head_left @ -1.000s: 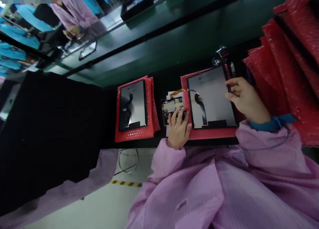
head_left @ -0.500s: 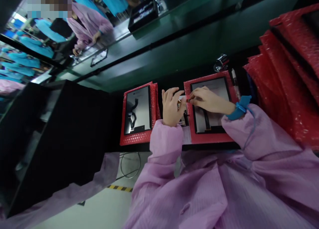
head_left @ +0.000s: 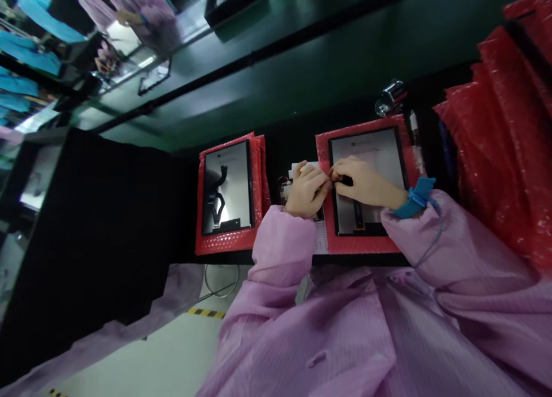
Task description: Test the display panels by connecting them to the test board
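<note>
A flat display panel (head_left: 379, 149) with a grey back lies on a red bubble-wrap sheet (head_left: 366, 245) in front of me. A dark flat cable (head_left: 359, 213) rises from the panel's lower edge and passes under my right hand (head_left: 362, 181). That hand, with a blue wrist strap (head_left: 416, 198), pinches the cable's end at the panel's left edge. My left hand (head_left: 307, 191) meets it there with its fingers curled together; what they hold is hidden. Under the left hand lie a small circuit board (head_left: 283, 191) and a printed paper (head_left: 321, 239).
To the left, a second display panel (head_left: 230, 184) lies on red bubble wrap (head_left: 224, 243). A pen (head_left: 415, 129) and a shiny metal object (head_left: 390, 98) lie beyond my right hand. Red bubble-wrap bags (head_left: 509, 132) are heaped at right. A black-covered box (head_left: 99, 230) stands left. Co-workers sit across.
My left hand's raised, spread fingers have curled down and closed against my right fingertips. My right hand keeps its pinch at the panel's left edge. The camera view has shifted slightly.
</note>
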`<state>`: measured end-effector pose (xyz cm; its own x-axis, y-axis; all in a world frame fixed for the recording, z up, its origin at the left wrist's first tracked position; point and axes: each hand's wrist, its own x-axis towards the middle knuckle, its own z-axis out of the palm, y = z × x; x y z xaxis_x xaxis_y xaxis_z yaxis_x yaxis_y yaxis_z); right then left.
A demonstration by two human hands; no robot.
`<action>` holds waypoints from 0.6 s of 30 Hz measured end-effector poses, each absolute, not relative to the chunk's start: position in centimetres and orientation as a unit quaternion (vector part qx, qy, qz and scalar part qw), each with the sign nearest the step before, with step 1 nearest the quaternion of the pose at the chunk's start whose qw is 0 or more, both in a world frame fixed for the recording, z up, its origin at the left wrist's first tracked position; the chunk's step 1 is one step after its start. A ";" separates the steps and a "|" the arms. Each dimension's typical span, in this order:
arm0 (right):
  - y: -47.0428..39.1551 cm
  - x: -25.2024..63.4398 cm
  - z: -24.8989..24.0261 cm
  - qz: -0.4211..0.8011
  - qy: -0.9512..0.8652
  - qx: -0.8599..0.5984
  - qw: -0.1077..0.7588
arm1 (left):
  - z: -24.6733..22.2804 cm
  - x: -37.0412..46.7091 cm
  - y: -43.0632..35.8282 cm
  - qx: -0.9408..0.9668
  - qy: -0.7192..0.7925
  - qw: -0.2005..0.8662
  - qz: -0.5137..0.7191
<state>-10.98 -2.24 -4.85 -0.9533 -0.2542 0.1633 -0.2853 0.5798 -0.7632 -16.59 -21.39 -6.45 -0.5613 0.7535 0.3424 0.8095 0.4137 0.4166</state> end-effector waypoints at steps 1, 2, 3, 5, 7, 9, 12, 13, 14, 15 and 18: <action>-2.3 -11.0 -4.9 0.433 -0.888 0.153 0.018 | -6.5 -16.6 -21.4 -0.466 -0.838 0.055 -0.280; -2.3 -11.0 -4.9 0.435 -0.886 0.156 0.018 | -6.6 -16.6 -21.4 -0.466 -0.836 0.060 -0.285; -2.2 -11.0 -5.0 0.438 -0.884 0.161 0.016 | -6.6 -16.6 -21.4 -0.466 -0.833 0.064 -0.290; -2.1 -11.0 -5.0 0.444 -0.880 0.170 0.015 | -6.6 -16.5 -21.4 -0.466 -0.831 0.072 -0.296; -2.0 -11.0 -5.1 0.447 -0.877 0.177 0.014 | -6.6 -16.4 -21.4 -0.464 -0.833 0.075 -0.292; -1.8 -11.0 -5.2 0.447 -0.876 0.182 0.013 | -6.6 -16.4 -21.3 -0.461 -0.837 0.071 -0.285; -1.7 -11.1 -5.3 0.445 -0.876 0.186 0.014 | -6.7 -16.4 -21.4 -0.456 -0.843 0.066 -0.277; -1.7 -11.1 -5.4 0.445 -0.876 0.186 0.016 | -6.8 -16.4 -21.4 -0.455 -0.844 0.067 -0.275; -1.7 -11.1 -5.5 0.446 -0.876 0.186 0.018 | -6.8 -16.5 -21.4 -0.455 -0.845 0.070 -0.273; -1.8 -11.1 -5.5 0.447 -0.875 0.185 0.021 | -6.9 -16.5 -21.5 -0.455 -0.845 0.073 -0.272; -1.9 -11.1 -5.7 0.449 -0.874 0.182 0.024 | -6.9 -16.4 -21.5 -0.462 -0.842 0.083 -0.268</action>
<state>-11.05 -1.92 -5.70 -0.9325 -0.2964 0.2062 -0.3403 0.5305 -0.7764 -16.41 -21.54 -6.90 -0.5602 0.7329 0.3862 0.8213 0.4304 0.3746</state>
